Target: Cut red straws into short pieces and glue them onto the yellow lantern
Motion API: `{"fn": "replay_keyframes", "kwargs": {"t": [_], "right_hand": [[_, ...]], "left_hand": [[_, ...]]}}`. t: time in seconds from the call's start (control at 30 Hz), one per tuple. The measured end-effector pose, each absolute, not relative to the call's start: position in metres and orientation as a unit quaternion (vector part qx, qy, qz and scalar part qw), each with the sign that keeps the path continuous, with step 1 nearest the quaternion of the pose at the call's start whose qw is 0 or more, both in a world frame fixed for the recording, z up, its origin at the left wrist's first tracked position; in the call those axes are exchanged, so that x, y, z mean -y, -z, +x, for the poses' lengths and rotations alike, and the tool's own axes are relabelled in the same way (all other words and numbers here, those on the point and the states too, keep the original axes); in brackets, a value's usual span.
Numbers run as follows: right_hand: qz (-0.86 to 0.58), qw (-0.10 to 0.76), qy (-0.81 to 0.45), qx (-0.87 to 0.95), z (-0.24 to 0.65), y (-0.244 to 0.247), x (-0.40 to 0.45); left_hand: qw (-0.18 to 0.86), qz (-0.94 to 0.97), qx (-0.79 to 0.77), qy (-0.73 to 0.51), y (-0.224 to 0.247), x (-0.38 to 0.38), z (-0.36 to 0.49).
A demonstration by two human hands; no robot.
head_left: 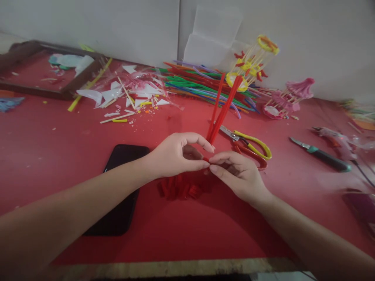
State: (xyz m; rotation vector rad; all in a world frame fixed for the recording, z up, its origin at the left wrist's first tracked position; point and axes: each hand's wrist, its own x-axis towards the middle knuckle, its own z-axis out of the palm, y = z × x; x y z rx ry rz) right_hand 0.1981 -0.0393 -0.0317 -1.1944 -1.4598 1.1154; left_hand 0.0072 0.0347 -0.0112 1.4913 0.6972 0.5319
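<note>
My left hand (178, 154) and my right hand (238, 173) meet fingertip to fingertip above the red table. Both pinch a small red piece of pipe cleaner (206, 159), mostly covered by the fingers. Just below them lies a pile of short red pipe cleaner pieces (183, 188). Behind the hands runs a bundle of long red pipe cleaners (225, 109), its near end hidden by my fingers. Scissors (252, 144) with yellow and red handles lie beyond my right hand. A black phone (121, 210) sits partly under my left forearm.
Coloured pipe cleaners (193, 84) are heaped at the back. White and pink scraps (140, 91) spread left of them. Yellow (252, 66) and pink (290, 97) stick models stand behind. A craft knife (322, 154) and a glue gun (336, 140) lie right; a brown frame (67, 88) lies left.
</note>
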Motion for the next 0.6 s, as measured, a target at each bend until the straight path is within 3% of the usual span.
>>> {"fn": "replay_keyframes", "kwargs": {"t": [0.27,0.6], "right_hand": [[-0.444,0.487,-0.436,0.612,0.206,0.027,0.042],[-0.449,0.529,-0.446,0.565,0.225,0.042,0.035]], "left_hand": [[0.645,0.676,-0.32,-0.154,0.013,-0.039,0.004],[0.674,0.661,-0.297,-0.141,0.008,-0.041,0.001]]}}
